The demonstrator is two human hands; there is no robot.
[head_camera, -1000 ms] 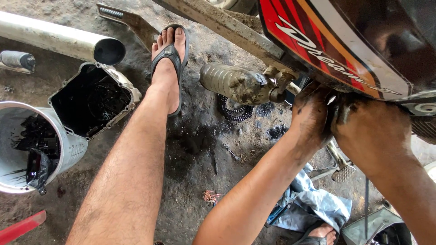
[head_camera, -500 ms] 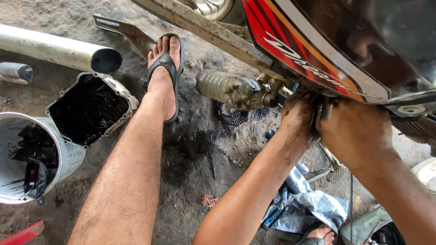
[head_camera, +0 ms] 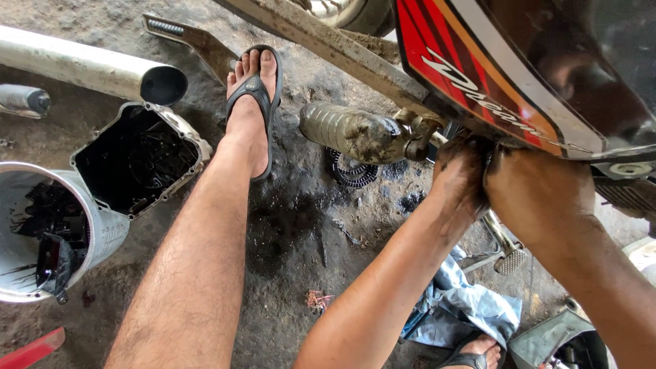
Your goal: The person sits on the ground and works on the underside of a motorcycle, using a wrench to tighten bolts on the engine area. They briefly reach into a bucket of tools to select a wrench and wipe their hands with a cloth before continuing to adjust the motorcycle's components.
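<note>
Both hands reach up under the red-and-black motorcycle side panel [head_camera: 519,75] at the right: the left hand [head_camera: 459,179] just left of the right hand [head_camera: 540,195], touching it. Left of them a grimy ribbed foot peg [head_camera: 352,131] juts out, with a round toothed metal disc [head_camera: 352,171] on the ground below it. Farther left a bare leg ends in a foot in a black sandal [head_camera: 254,102]. Left of the leg lies an open oily engine cover [head_camera: 140,158], a white plastic bucket [head_camera: 102,236] in front of it and a long metal exhaust pipe [head_camera: 89,68] behind. A crumpled blue-grey rag [head_camera: 471,307] lies under the forearms.

Oil-stained grey concrete floor [head_camera: 294,225] in daylight, with a metal pipe [head_camera: 82,65] upper left and a white bucket [head_camera: 102,236] at left.
</note>
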